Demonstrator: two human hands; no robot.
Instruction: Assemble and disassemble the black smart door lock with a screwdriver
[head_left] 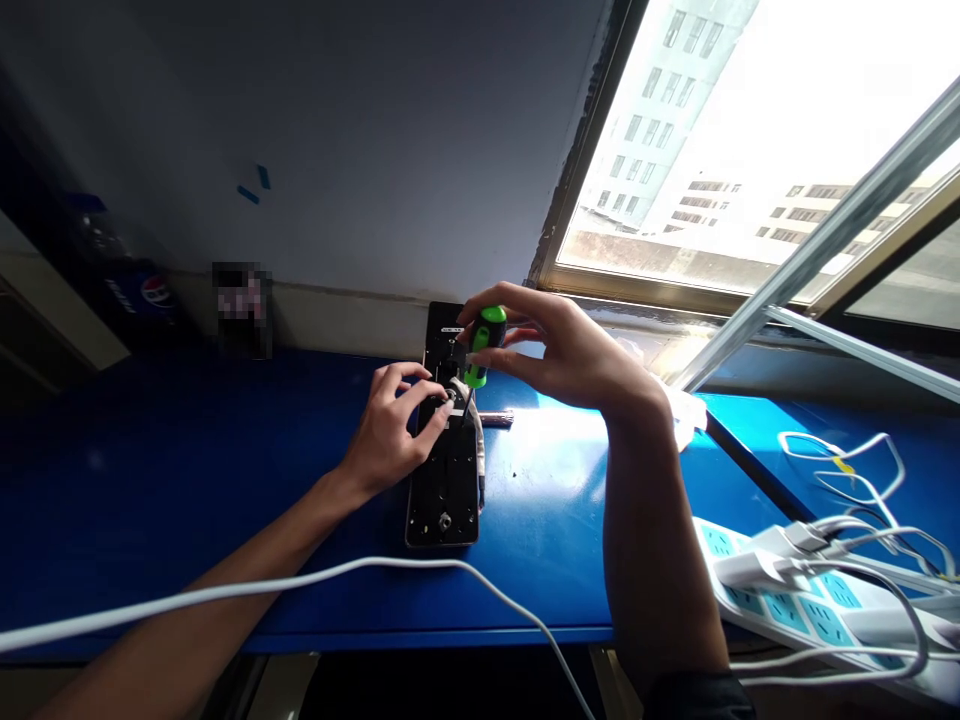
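Note:
A long black panel (444,480), which looks like a door lock housing, lies lengthwise on the blue table. My right hand (551,345) grips a green and black screwdriver (480,355) by its handle, the shaft slanting down to the panel's middle. On the panel's left side rests my left hand (405,415), thumb and fingertips close together near the screwdriver's tip. Whatever may be between those fingertips is too small to make out. A pale wrapped cable (480,440) runs along the panel's right edge. Beside it a short copper-coloured cylinder (496,419) sticks out to the right.
A white power strip (795,590) with plugs and cords sits at the right. One white cable (375,563) crosses in front of the panel. Metal bars (750,310) stand before the window. A Pepsi bottle (142,285) is at the back left, against the wall.

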